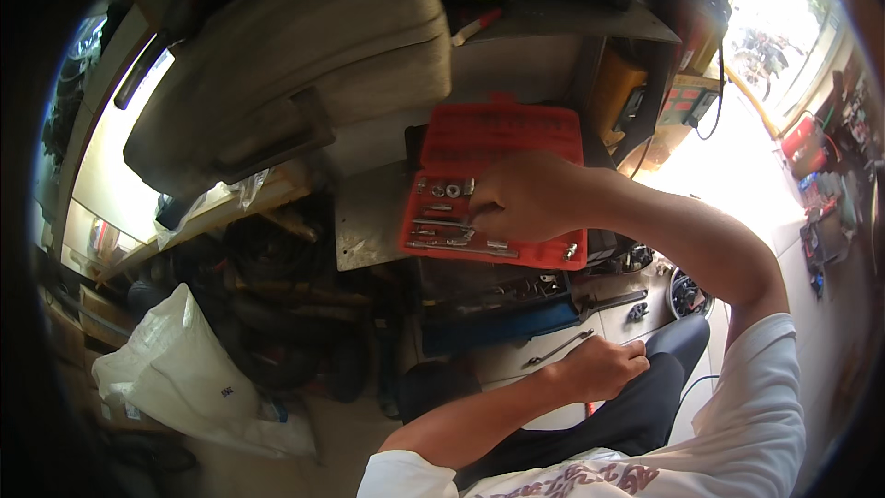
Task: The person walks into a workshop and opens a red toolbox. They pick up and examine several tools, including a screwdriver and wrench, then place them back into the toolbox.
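An open red plastic socket-set case point(442, 131) lies before me on a metal shelf point(366, 228). My right hand point(529, 197) reaches over its tray with curled fingers among the pieces. Whether those fingers grip one is hidden. Left of them sit several chrome sockets point(453, 190), with an extension bar point(477, 250) along the front edge. My left hand point(605, 368) rests curled by my knee, its palm hidden. Close beside it a wrench point(559, 349) shows above the floor tiles; contact with the hand is unclear. Some red piece point(589, 409) shows below that hand.
Under the case is a blue toolbox tray point(498, 328) of metal tools. A round tub point(690, 294) of small parts stands on the floor at right. To the left are a white sack point(187, 373) and a large grey padded object point(332, 34), partly overhanging the shelf.
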`<state>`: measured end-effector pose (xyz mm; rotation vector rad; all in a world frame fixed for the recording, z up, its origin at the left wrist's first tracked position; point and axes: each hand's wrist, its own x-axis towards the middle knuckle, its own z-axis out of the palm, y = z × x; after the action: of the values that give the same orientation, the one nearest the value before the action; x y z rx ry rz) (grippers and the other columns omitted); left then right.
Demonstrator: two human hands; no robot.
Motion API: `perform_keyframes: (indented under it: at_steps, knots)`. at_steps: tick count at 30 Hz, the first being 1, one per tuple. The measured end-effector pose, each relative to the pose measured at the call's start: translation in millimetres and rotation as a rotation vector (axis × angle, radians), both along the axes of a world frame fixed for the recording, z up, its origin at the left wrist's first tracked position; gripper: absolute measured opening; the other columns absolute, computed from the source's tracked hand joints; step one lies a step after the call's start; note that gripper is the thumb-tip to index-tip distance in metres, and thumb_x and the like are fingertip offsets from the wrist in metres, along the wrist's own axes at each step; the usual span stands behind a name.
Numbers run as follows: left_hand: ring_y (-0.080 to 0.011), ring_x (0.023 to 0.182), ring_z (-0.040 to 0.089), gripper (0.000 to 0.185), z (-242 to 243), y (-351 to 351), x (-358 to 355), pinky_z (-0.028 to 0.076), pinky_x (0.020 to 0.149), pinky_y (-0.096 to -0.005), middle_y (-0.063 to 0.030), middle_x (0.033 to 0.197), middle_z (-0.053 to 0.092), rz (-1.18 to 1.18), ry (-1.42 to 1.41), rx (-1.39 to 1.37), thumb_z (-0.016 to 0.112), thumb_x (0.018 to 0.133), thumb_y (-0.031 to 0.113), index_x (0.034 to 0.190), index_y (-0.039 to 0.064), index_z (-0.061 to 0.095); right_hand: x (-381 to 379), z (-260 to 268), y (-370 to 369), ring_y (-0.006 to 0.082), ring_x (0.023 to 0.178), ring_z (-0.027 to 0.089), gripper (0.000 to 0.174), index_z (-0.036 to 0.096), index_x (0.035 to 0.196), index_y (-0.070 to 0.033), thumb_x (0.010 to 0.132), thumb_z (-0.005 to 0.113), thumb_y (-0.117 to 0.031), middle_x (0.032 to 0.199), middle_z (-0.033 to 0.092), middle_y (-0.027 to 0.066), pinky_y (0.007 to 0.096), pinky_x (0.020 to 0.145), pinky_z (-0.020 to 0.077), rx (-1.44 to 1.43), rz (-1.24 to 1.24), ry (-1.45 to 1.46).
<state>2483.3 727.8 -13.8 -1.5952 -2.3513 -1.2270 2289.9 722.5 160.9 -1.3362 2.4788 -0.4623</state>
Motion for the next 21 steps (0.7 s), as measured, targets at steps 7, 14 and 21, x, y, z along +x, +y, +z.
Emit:
perform_keyframes:
  at_steps: [7, 14, 21]
  knots:
    - [-0.0238, 0.079, 0.076, 0.014, -1.3, -6.3, -5.7, 0.061, 0.059, -0.0383, -0.0068, 0.103, 0.068, 0.056, -0.024, 0.018, 0.067, 0.085, 0.009, 0.099, 0.007, 0.070, 1.8, 13.2, -26.6, 0.0406, 0.089, 0.073, 0.032, 0.077, 0.094, 0.003, 0.085, 0.068, -0.026, 0.089, 0.075, 0.0220, 0.0494, 0.080, 0.0578, 0.266, -0.018, -0.024]
    - [-0.0244, 0.080, 0.076, 0.014, 0.9, -7.1, -10.1, 0.062, 0.061, -0.0383, -0.0081, 0.105, 0.069, 0.051, -0.054, -0.016, 0.065, 0.088, 0.011, 0.100, 0.006, 0.070, -13.3, 16.2, -10.5, 0.0391, 0.080, 0.070, 0.028, 0.072, 0.085, 0.004, 0.083, 0.064, -0.023, 0.082, 0.070, 0.0238, 0.0479, 0.074, 0.0549, 0.200, -0.069, -0.124]
    - [-0.0303, 0.092, 0.075, 0.018, 7.6, -6.4, -12.1, 0.063, 0.073, -0.0431, -0.0162, 0.109, 0.066, 0.051, -0.143, -0.050, 0.063, 0.089, 0.008, 0.105, 0.001, 0.068, -19.3, 22.3, 18.5, 0.0351, 0.084, 0.072, 0.029, 0.075, 0.098, -0.001, 0.090, 0.064, -0.026, 0.088, 0.074, 0.0170, 0.0448, 0.077, 0.0554, 0.197, -0.132, -0.103]
